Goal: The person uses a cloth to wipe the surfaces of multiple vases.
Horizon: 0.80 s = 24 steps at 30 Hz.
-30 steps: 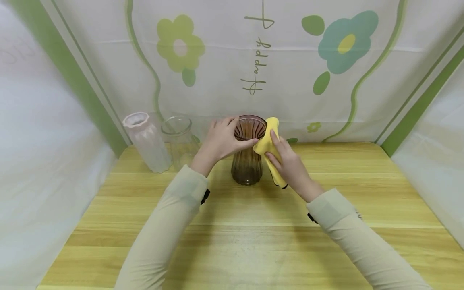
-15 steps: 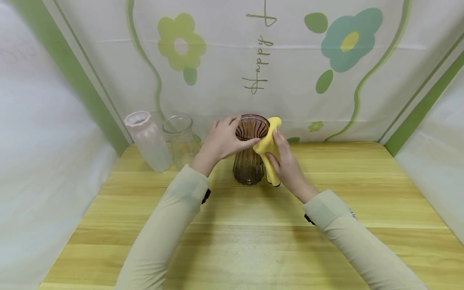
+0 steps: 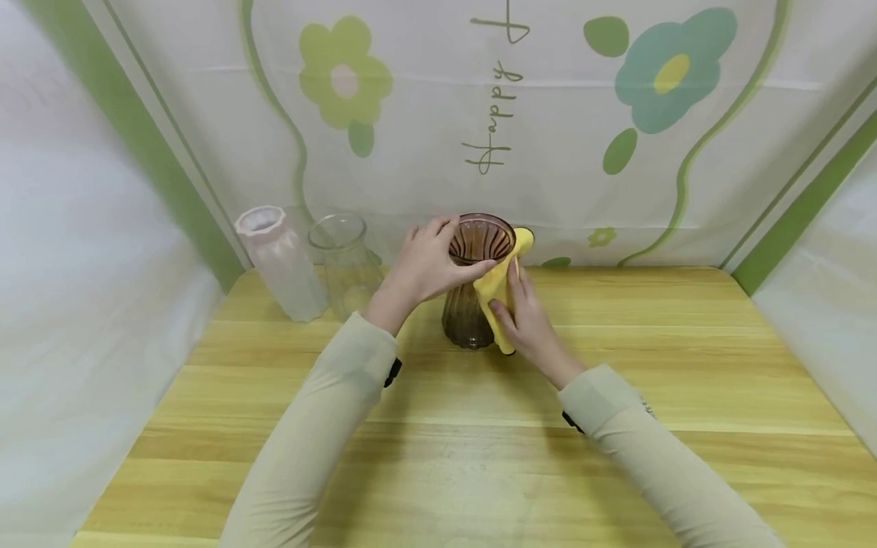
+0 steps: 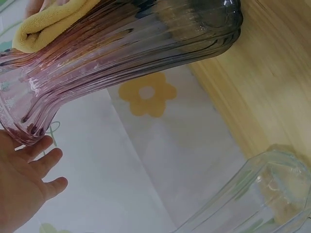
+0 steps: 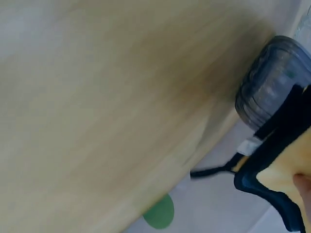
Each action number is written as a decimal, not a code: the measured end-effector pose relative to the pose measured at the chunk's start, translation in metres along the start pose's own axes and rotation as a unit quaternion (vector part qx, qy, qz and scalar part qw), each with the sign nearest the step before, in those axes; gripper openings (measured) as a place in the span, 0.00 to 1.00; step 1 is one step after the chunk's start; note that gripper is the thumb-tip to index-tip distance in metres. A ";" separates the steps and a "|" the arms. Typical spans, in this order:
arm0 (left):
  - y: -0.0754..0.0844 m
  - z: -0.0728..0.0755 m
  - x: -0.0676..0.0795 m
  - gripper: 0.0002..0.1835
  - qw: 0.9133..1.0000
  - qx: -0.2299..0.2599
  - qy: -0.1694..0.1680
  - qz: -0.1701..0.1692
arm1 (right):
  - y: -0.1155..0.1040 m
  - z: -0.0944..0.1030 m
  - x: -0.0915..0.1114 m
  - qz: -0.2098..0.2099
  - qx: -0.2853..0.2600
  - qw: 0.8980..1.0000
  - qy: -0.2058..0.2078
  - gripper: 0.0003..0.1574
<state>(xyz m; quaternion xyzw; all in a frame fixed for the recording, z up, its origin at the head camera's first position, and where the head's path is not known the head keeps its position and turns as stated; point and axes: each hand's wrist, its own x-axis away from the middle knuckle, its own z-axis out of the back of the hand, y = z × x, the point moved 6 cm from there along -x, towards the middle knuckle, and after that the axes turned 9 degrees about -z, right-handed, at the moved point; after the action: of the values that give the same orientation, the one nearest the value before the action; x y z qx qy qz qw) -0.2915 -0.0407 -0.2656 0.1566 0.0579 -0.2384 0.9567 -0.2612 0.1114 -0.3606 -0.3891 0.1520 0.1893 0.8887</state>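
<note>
A ribbed glass vase [image 3: 468, 323], purple at the flared mouth and smoky grey toward the base, stands upright on the table in the head view. My left hand [image 3: 428, 262] grips its rim, thumb across the front and fingers behind. On the vase's right side, my right hand [image 3: 536, 326] holds a yellow cloth [image 3: 495, 286] against the glass just below the rim. Folded cloth [image 4: 53, 23] lies along the upper glass in the left wrist view. The right wrist view shows the cloth's dark trim [image 5: 252, 182] hanging near the vase's base [image 5: 265, 90].
Left of the left hand stand a clear glass vase [image 3: 345, 266] and a pale pinkish-white vase [image 3: 282, 266], close together. A flower-printed backdrop [image 3: 425, 114] rises behind the wooden table [image 3: 452, 472], with white sheets at both sides.
My right hand has moved left and slightly down with the cloth, which now covers more of the vase's front right side. The left hand keeps its grip on the rim.
</note>
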 end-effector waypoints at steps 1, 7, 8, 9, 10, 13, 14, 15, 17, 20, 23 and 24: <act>0.000 0.000 0.000 0.54 1.000 0.002 0.001 -0.001 | 0.001 -0.001 0.000 -0.007 -0.002 1.000 -0.001 0.47; 0.000 -0.002 0.001 0.53 1.000 0.016 0.008 -0.002 | 0.003 0.001 0.000 0.013 -0.007 0.999 0.043 0.52; 0.000 -0.002 0.001 0.53 1.000 0.020 0.009 0.000 | 0.002 0.003 0.001 0.021 -0.007 0.999 0.050 0.52; -0.001 -0.002 0.001 0.53 1.000 0.023 0.009 0.001 | 0.002 0.003 0.001 0.030 -0.006 0.998 0.055 0.53; -0.001 -0.003 0.001 0.53 1.000 0.025 0.009 0.001 | 0.003 0.004 0.001 0.038 -0.005 0.998 0.059 0.55; -0.002 -0.004 0.001 0.53 0.999 0.032 0.010 0.003 | 0.005 0.007 0.003 0.064 0.015 0.996 0.067 0.57; -0.002 -0.004 0.001 0.53 0.999 0.034 0.009 0.004 | 0.006 0.007 0.003 0.072 0.022 0.995 0.066 0.58; -0.002 -0.005 0.000 0.53 0.999 0.036 0.009 0.004 | 0.007 0.008 0.003 0.081 0.029 0.994 0.064 0.59; -0.003 -0.006 0.000 0.54 0.999 0.040 0.009 0.006 | 0.010 0.008 0.005 0.094 0.047 0.993 0.056 0.59; -0.004 -0.007 0.000 0.54 0.999 0.048 0.012 0.008 | 0.016 0.008 0.007 0.094 0.070 0.993 0.029 0.55; -0.004 -0.008 -0.001 0.53 0.999 0.050 0.012 0.006 | 0.025 0.006 0.010 0.062 0.086 0.994 -0.012 0.48; -0.005 -0.008 -0.001 0.53 0.999 0.048 0.011 0.005 | 0.028 0.006 0.011 0.047 0.090 0.994 -0.026 0.45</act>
<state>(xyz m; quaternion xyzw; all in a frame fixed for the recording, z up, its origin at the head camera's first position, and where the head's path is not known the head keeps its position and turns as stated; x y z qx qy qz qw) -0.2950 -0.0413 -0.2743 0.2054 0.0559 -0.2345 0.9485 -0.2639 0.1358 -0.3795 -0.2944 0.1635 0.2265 0.9139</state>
